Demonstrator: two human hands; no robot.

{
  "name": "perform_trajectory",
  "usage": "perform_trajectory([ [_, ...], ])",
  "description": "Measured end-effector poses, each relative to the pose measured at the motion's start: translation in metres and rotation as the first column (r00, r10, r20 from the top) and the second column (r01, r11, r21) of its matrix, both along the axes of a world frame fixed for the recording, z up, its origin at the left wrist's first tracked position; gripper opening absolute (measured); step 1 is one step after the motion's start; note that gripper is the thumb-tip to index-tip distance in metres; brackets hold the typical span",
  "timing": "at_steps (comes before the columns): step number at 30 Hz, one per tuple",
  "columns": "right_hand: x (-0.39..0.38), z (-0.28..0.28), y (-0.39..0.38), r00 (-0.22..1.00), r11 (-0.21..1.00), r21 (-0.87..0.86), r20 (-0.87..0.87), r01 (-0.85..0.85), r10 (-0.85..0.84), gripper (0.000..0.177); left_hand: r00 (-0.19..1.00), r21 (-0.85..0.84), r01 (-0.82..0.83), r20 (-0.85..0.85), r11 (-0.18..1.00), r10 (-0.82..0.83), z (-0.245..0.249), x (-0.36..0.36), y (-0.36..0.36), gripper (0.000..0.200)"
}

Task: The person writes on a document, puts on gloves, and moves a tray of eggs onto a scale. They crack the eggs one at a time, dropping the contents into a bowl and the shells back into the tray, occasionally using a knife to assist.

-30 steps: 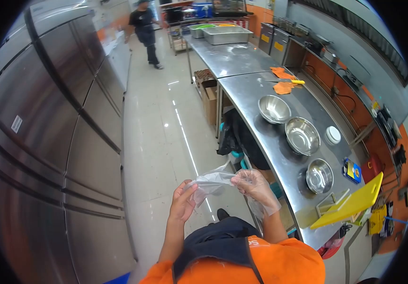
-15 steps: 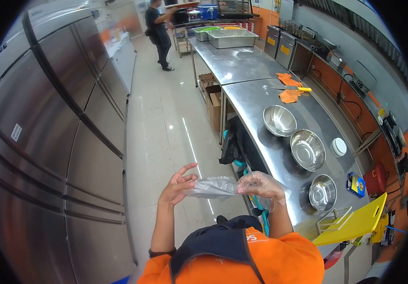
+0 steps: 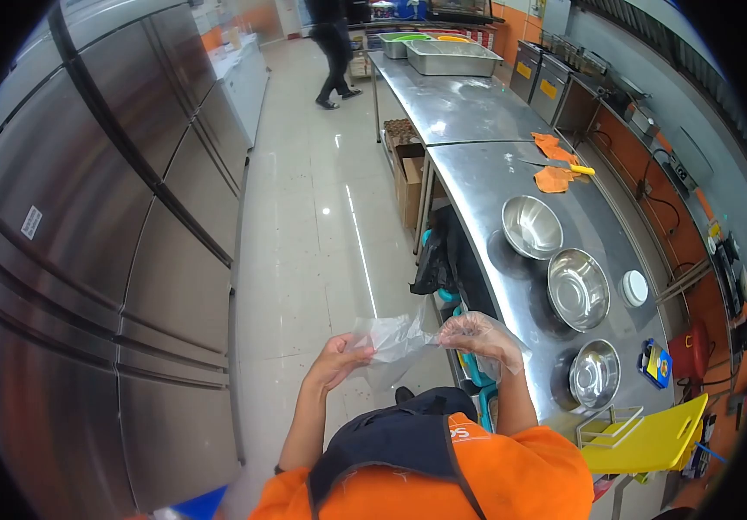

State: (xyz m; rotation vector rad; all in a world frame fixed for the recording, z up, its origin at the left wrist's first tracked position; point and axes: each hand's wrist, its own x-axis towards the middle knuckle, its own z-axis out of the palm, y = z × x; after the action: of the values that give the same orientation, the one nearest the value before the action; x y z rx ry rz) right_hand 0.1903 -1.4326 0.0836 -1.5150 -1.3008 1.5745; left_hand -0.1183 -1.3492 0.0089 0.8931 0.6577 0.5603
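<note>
On my left stand the steel refrigerator doors (image 3: 87, 225). On the right runs the steel counter (image 3: 495, 186), with a yellow cutting board (image 3: 655, 438) at its near end and three steel bowls (image 3: 578, 289) farther along. Near the middle, my right hand (image 3: 476, 336), sheathed in clear film, pinches one edge of the plastic glove (image 3: 391, 340). My bare left hand (image 3: 334, 360) curls its fingers (image 3: 349, 347) onto the other edge, so the glove is stretched between them over the floor.

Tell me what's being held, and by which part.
A clear plastic film, perhaps a glove: left hand pinches its left edge, gloved right hand its right edge.
</note>
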Motion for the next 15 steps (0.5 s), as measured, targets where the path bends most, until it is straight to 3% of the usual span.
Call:
perform_trajectory([
  [4, -0.002, -0.009, 0.018, 0.999, 0.999, -0.006, 0.037, -0.04, 0.04, 0.014, 0.978, -0.005, -0.181, -0.104, 0.983, 0.18, 0.029, -0.016, 0.004, 0.027],
  [6, -0.01, -0.019, 0.026, 0.986, 0.97, 0.19, 0.043, 0.149, -0.16, 0.016, 0.901, 0.105, -0.328, -0.263, 0.939, 0.345, 0.042, -0.019, 0.002, 0.02],
  [7, -0.016, -0.021, 0.029, 0.989, 0.972, 0.197, 0.046, 0.132, -0.144, 0.016, 0.896, 0.11, -0.345, -0.258, 0.932, 0.361, 0.041, -0.02, 0.0, 0.02],
  [8, -0.031, -0.014, 0.031, 0.822, 0.821, 0.536, 0.368, 0.196, -0.436, 0.018, 0.854, 0.145, -0.438, -0.242, 0.887, 0.461, 0.037, -0.022, -0.003, 0.018],
  [9, -0.044, -0.011, 0.034, 0.485, 0.582, 0.809, 0.479, 0.079, -0.732, 0.021, 0.801, 0.179, -0.526, -0.224, 0.832, 0.555, 0.033, -0.025, -0.007, 0.016],
  [10, -0.055, -0.014, 0.034, 0.586, 0.6, 0.786, 0.418, 0.15, -0.694, 0.026, 0.791, 0.184, -0.54, -0.221, 0.821, 0.57, 0.031, -0.024, -0.011, 0.016],
  [12, -0.094, -0.008, 0.028, 0.888, 0.784, 0.577, 0.204, 0.231, -0.412, 0.033, 0.774, 0.138, -0.614, -0.085, 0.777, 0.627, 0.026, -0.016, -0.024, 0.012],
  [13, -0.112, -0.02, 0.028, 0.962, 0.868, 0.472, 0.13, 0.153, -0.24, 0.035, 0.767, 0.139, -0.621, -0.091, 0.771, 0.635, 0.024, -0.011, -0.031, 0.012],
  [14, -0.126, -0.031, 0.028, 0.997, 0.927, 0.371, 0.034, 0.052, -0.07, 0.038, 0.804, 0.031, -0.593, -0.021, 0.804, 0.594, 0.022, -0.006, -0.038, 0.013],
  [15, -0.135, -0.032, 0.028, 0.998, 0.929, 0.367, 0.032, 0.047, -0.063, 0.038, 0.83, -0.075, -0.551, 0.057, 0.831, 0.555, 0.02, -0.003, -0.043, 0.014],
])
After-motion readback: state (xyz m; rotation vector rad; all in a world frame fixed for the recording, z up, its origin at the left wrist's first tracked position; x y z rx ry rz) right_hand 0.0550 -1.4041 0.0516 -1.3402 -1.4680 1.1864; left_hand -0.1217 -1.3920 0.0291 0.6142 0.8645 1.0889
